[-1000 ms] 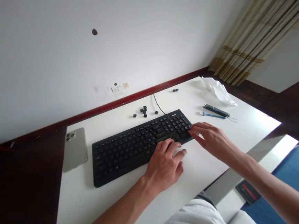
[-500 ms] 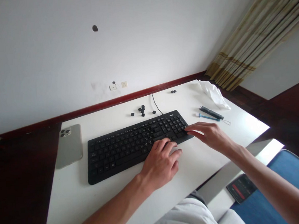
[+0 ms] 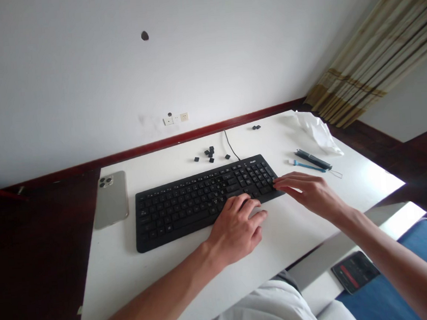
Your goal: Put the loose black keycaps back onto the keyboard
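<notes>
A black keyboard [image 3: 187, 206] lies across the white desk [image 3: 133, 270]. My left hand [image 3: 234, 230] rests at its front edge, fingers curled onto the keys near the right of the main block, holding nothing. My right hand [image 3: 306, 192] lies flat at the keyboard's right end, fingers stretched onto the number pad's front corner. Several loose black keycaps [image 3: 209, 154] are scattered behind the keyboard, and two more keycaps [image 3: 256, 127] sit farther back.
A phone [image 3: 111, 198] lies face down left of the keyboard. A dark pen-like tool and a blue tool [image 3: 311, 161] lie right of it, with crumpled white plastic [image 3: 316, 129] behind. Another phone [image 3: 355, 271] rests on a lower surface by a blue chair [image 3: 404, 283].
Both hands stay on the keyboard's right part with only slight finger shifts. The view has swung a little, first left and then back right.
</notes>
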`<state>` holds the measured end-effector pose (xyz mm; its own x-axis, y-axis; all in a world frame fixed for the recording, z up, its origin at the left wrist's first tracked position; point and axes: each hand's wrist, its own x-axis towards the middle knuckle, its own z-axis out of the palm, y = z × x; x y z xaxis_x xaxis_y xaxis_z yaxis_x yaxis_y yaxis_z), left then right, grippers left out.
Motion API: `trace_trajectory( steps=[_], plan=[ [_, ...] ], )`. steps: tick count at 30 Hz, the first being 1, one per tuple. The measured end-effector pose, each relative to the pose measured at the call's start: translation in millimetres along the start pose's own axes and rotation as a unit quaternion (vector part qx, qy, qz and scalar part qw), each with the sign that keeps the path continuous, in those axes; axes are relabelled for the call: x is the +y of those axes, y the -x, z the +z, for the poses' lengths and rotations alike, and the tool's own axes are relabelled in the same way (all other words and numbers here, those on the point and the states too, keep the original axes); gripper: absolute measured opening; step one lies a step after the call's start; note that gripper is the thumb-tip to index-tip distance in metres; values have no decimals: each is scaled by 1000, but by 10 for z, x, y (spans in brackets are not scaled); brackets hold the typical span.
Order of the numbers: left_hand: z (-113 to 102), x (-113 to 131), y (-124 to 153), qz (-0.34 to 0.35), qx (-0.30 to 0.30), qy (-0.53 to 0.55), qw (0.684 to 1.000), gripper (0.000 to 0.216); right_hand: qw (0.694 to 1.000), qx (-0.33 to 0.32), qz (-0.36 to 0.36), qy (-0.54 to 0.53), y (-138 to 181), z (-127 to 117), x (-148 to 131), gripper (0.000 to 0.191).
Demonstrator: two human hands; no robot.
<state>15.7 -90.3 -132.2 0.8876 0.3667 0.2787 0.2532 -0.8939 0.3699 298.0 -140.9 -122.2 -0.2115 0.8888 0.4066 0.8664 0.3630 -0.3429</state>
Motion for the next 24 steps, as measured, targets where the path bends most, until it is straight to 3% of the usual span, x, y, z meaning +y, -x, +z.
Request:
trace_trajectory(
  steps=[17,24],
  plan=[
    [3,1,2,2,4,-3,1000,34,1000,-15,-19,4,15,-6,-7,23],
    [24,-2,10,1,10,-1,1000,32,995,-19,-42,90,77,1,-118,24]
  ],
)
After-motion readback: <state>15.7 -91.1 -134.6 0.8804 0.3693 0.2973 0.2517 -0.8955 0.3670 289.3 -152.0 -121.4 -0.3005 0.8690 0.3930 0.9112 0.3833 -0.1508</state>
